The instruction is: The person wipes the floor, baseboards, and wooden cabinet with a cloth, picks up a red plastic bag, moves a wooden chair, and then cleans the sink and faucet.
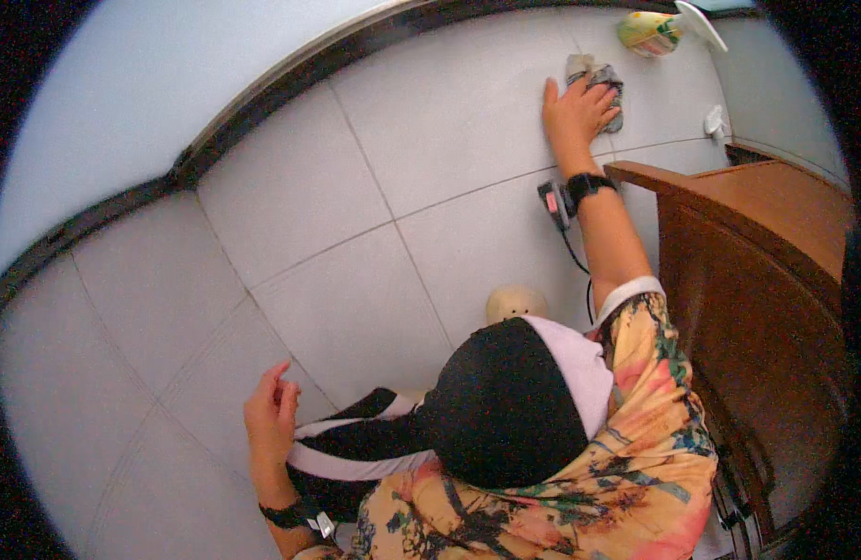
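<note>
My right hand (pixel 581 112) is stretched far forward and presses down on a crumpled grey patterned cloth (pixel 612 80) on the pale tiled floor (pixel 318 238). Its fingers spread over the cloth and the thumb points away to the side. Beyond it, a spray bottle (pixel 651 33) with a yellow and green label and a white trigger head is near the wall. My left hand (pixel 271 406) hangs at the lower left with loosely bent fingers, holding nothing. Both wrists wear black straps; a small device with a cable sits at the right one.
Brown wooden furniture (pixel 745 280) with a curved edge stands close to my right arm. A small white object (pixel 714 121) lies near the right wall. A dark skirting strip (pixel 262 108) edges the wall. The rounded beige thing (pixel 516 303) before my body has small dark dots.
</note>
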The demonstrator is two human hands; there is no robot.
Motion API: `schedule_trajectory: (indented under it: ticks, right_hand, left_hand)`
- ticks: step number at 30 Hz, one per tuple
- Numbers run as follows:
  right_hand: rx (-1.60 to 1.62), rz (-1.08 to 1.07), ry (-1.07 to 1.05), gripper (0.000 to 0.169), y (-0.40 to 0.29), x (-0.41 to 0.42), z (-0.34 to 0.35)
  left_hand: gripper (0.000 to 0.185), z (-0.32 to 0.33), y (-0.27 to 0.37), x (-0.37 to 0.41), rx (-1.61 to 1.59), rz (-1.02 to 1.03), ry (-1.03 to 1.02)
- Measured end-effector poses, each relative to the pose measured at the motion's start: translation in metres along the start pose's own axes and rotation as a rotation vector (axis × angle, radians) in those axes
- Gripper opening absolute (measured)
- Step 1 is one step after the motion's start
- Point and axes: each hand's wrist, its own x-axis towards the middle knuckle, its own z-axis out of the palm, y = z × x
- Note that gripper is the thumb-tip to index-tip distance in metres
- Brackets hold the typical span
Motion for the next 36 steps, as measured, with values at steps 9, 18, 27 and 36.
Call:
schedule_trajectory:
  ticks: [9,18,27,36]
  right_hand:
    - [0.804,-1.163,-0.412,0.049,-0.1,-0.232,-0.074]
    - [0.532,-1.104,-0.315,0.042,0.015,-0.179,-0.061]
    - [0.311,-0.249,-0.197,0.056,0.242,-0.178,-0.019]
    - [0.617,-0.804,-0.172,0.044,0.033,-0.187,-0.062]
  left_hand:
    - [0.028,0.001,-0.009,0.002,0.029,0.148,-0.013]
    - [0.028,0.003,-0.031,0.002,-0.017,0.091,-0.077]
    - [0.027,0.007,-0.029,-0.001,-0.032,0.097,-0.1]
    - [0.028,0.017,-0.043,-0.021,-0.036,0.08,-0.022]
